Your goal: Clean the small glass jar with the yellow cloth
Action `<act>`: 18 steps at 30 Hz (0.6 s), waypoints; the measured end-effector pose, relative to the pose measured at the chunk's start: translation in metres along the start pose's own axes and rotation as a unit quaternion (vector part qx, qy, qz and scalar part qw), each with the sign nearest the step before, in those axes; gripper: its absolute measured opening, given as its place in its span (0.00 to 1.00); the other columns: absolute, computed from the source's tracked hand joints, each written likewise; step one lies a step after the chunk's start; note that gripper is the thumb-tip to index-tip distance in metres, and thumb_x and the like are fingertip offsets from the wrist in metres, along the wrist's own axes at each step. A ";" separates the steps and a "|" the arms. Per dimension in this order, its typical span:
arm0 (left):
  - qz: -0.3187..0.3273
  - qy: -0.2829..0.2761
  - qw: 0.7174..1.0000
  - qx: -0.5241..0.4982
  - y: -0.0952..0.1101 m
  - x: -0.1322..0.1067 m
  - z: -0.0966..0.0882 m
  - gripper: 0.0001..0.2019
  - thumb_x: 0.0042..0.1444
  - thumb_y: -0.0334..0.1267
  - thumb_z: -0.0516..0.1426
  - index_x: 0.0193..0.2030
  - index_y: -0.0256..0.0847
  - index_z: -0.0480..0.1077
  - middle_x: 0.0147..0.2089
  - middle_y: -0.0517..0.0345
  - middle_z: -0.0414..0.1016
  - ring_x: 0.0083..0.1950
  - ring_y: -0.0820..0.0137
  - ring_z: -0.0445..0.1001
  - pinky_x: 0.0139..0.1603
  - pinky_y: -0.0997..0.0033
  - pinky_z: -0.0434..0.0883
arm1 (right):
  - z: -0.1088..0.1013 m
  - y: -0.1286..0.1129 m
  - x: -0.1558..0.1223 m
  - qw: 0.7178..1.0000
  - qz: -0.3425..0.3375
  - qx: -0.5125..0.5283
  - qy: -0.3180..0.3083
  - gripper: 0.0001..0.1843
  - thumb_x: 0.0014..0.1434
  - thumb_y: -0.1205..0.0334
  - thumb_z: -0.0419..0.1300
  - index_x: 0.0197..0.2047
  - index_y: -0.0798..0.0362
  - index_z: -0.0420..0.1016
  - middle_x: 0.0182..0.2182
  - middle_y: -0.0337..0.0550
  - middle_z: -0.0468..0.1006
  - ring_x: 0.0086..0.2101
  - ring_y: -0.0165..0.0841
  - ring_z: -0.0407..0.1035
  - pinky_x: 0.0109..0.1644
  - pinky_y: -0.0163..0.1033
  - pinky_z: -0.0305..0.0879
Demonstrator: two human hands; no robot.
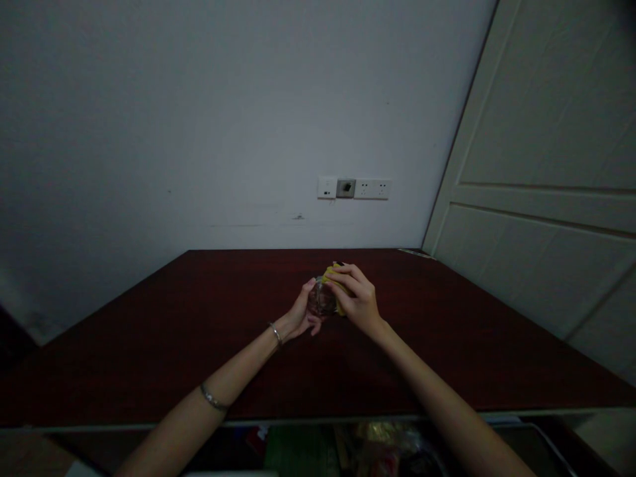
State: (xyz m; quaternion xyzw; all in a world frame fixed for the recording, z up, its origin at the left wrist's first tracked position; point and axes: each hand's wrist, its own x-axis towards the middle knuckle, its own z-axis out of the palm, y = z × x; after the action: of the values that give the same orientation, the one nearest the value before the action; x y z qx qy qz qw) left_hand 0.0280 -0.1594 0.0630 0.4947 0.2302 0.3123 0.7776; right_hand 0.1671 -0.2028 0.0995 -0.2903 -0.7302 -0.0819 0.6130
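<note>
Over the middle of the table, my left hand (301, 313) grips a small clear, rounded container (322, 299) by its left side. Whether it is glass or plastic I cannot tell. My right hand (356, 298) is closed on a yellow cloth (328, 273), its fingers bent over the top of it. The cloth touches the upper right side of the container and hangs down a little below my right fingers. Part of the container is hidden behind the cloth and my right hand.
The dark red table (238, 291) reaches back to a pale wall (248, 119) with a row of sockets (372, 189). A pale panelled door (546, 192) stands along the right. Below the table's front edge, an open space holds a green item (301, 452) and shiny packaging (392, 437).
</note>
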 end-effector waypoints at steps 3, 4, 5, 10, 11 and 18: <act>-0.008 -0.006 1.000 -0.017 0.004 -0.003 0.002 0.31 0.47 0.66 0.42 0.27 0.36 0.63 0.17 0.62 0.63 0.09 0.83 0.48 0.05 0.79 0.58 | -0.003 0.000 -0.002 1.000 0.016 0.006 0.004 0.09 0.54 0.68 0.58 0.40 0.51 0.75 0.37 0.45 0.73 0.42 0.35 0.68 0.50 0.48 0.66; -0.013 -0.009 1.000 -0.023 0.005 -0.004 0.002 0.32 0.46 0.67 0.41 0.27 0.36 0.63 0.16 0.62 0.62 0.09 0.83 0.47 0.05 0.79 0.57 | -0.004 0.000 -0.004 1.000 0.019 0.007 0.005 0.09 0.54 0.68 0.58 0.39 0.51 0.75 0.37 0.45 0.73 0.42 0.35 0.68 0.50 0.47 0.66; -0.019 -0.014 0.999 -0.027 0.006 -0.004 0.002 0.33 0.45 0.68 0.40 0.26 0.36 0.63 0.15 0.62 0.62 0.09 0.82 0.47 0.05 0.79 0.57 | -0.005 0.000 -0.005 1.000 0.021 0.006 0.005 0.09 0.54 0.68 0.58 0.39 0.51 0.75 0.37 0.45 0.73 0.42 0.35 0.68 0.50 0.47 0.66; -0.044 -0.042 0.998 -0.036 0.010 -0.006 0.000 0.36 0.43 0.70 0.39 0.27 0.36 0.65 0.15 0.60 0.62 0.09 0.82 0.47 0.05 0.78 0.56 | -0.011 -0.002 -0.009 1.000 0.013 -0.009 -0.006 0.10 0.54 0.68 0.59 0.40 0.50 0.75 0.38 0.45 0.73 0.43 0.35 0.68 0.52 0.49 0.65; -0.045 -0.045 0.997 -0.042 0.011 -0.007 0.000 0.36 0.43 0.70 0.39 0.27 0.36 0.65 0.15 0.60 0.62 0.09 0.82 0.47 0.05 0.78 0.56 | -0.012 -0.003 -0.010 1.000 0.009 -0.014 -0.008 0.10 0.54 0.68 0.59 0.40 0.50 0.75 0.38 0.45 0.73 0.44 0.36 0.68 0.52 0.50 0.65; -0.049 -0.061 0.992 -0.101 0.020 -0.010 -0.005 0.40 0.42 0.72 0.36 0.28 0.33 0.68 0.14 0.58 0.61 0.10 0.81 0.46 0.06 0.80 0.52 | -0.009 -0.007 -0.022 0.998 -0.039 -0.033 -0.025 0.12 0.54 0.71 0.58 0.42 0.51 0.74 0.38 0.47 0.72 0.48 0.40 0.65 0.51 0.51 0.66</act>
State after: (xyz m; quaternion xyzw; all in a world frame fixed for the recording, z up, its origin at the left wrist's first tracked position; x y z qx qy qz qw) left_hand 0.0129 -0.1568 0.0796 0.4199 0.1740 0.2643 0.8506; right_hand 0.1729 -0.2203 0.0831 -0.2832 -0.7531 -0.1228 0.5810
